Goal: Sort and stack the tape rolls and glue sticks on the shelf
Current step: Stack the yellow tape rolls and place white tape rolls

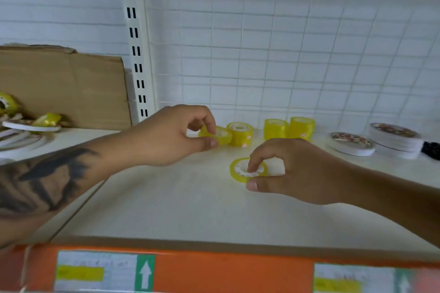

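Left hand (pixel 171 135) pinches a yellow tape roll (pixel 220 135) beside the stacked rolls (pixel 240 134); nearer the shelf (pixel 166 209) edge, right hand (pixel 285 171) fingers (pixel 256 162) pinch another roll (pixel 238 171).

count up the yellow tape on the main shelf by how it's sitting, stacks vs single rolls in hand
Yellow tape stacks standing at the back: 3
Single yellow rolls held in the fingers: 2, one in the left hand at, one in the right hand at
Total: 5 groups. How many rolls each stack holds is too blurred to tell.
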Tool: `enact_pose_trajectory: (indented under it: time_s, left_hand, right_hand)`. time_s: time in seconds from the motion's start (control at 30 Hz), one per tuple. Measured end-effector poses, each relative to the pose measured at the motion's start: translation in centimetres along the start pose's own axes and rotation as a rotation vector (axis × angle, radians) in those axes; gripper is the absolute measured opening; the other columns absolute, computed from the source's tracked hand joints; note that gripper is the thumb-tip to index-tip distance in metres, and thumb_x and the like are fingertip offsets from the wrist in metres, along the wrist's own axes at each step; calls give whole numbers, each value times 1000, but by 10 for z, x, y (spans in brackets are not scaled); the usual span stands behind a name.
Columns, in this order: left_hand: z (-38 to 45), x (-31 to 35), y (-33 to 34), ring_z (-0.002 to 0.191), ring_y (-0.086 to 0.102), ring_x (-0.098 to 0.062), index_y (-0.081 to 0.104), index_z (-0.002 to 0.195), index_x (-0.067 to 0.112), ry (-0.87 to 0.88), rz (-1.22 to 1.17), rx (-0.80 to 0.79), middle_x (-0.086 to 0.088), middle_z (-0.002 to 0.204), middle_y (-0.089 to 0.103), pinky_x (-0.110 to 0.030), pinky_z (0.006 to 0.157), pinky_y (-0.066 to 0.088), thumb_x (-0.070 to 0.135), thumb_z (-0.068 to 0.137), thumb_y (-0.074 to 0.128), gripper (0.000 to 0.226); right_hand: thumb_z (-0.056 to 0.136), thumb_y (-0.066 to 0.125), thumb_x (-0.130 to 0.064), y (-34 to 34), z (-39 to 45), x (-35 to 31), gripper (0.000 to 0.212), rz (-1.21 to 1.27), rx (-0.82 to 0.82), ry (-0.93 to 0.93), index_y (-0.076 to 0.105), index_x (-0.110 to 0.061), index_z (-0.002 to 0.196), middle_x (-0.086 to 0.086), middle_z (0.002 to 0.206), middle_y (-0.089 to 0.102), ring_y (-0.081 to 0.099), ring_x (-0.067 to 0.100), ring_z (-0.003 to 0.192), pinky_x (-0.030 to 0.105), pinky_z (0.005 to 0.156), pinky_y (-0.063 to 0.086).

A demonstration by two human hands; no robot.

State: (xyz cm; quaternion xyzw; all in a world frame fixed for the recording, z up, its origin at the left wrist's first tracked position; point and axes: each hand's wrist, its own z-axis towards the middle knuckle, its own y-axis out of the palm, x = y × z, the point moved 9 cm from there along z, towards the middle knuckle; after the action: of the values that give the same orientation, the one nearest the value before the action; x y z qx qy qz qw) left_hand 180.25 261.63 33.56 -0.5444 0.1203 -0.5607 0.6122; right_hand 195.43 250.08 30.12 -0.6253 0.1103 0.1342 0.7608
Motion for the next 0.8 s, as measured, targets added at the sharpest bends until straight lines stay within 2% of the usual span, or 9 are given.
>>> enact_pose_trajectory:
  time_s: [0.1,0.17,0.23,0.33,0.47,0.6,0.67,0.8]
  left_hand:
    - [14,4,12,106,67,-6,67,94,42,-20,-13,-58,11,102,72,-44,97,52,64,72,73,31]
    - [15,1,25,100,69,-11,69,93,40,-36,-37,-142,8,99,73,-47,96,53,65,68,72,36]
    - [11,-6,35,99,70,-13,70,92,35,-47,-54,-231,7,97,74,-48,96,53,55,74,79,28]
    - [3,-16,37,104,68,-6,70,91,36,-54,-33,-296,14,99,74,-43,100,51,37,82,85,17]
    - [1,-9,39,99,65,-5,69,89,41,-18,78,-310,18,98,70,-35,93,52,47,80,82,17]
    - [-4,-3,46,106,66,-16,70,94,35,0,26,-360,8,105,69,-48,97,50,55,77,83,29]
    - [-7,0,45,116,63,-12,67,98,35,-14,-25,-334,11,112,69,-50,101,49,57,69,84,40]
    - [-5,12,36,124,58,-8,57,109,32,4,-118,-152,14,118,66,-47,102,49,52,62,89,60]
  right_hand:
    - [73,73,-67,-3,0,11,35,40,11,27,68,-46,100,-22,116,63,54,-6,114,32,105,44]
    - [71,74,-66,1,0,15,36,81,6,27,67,-46,100,-21,115,64,56,-5,113,33,104,45]
    - [70,74,-65,4,-1,18,37,118,-5,33,66,-47,100,-20,114,64,58,-2,110,34,101,48]
    - [69,75,-64,1,-1,22,37,182,-1,53,65,-47,100,-22,114,65,57,-6,112,32,103,47]
    - [64,76,-63,-6,1,19,39,275,80,29,68,-48,99,-29,112,66,55,-14,112,29,103,46]
    - [62,77,-61,-10,2,14,43,310,149,-10,66,-50,102,-33,115,64,56,-12,112,30,101,48]
    - [65,80,-58,-8,2,13,42,320,150,-21,66,-47,104,-29,116,66,59,-6,113,34,102,48]
    - [67,88,-44,-4,2,10,45,344,132,-21,62,-43,103,-24,112,67,60,-4,113,33,102,47]
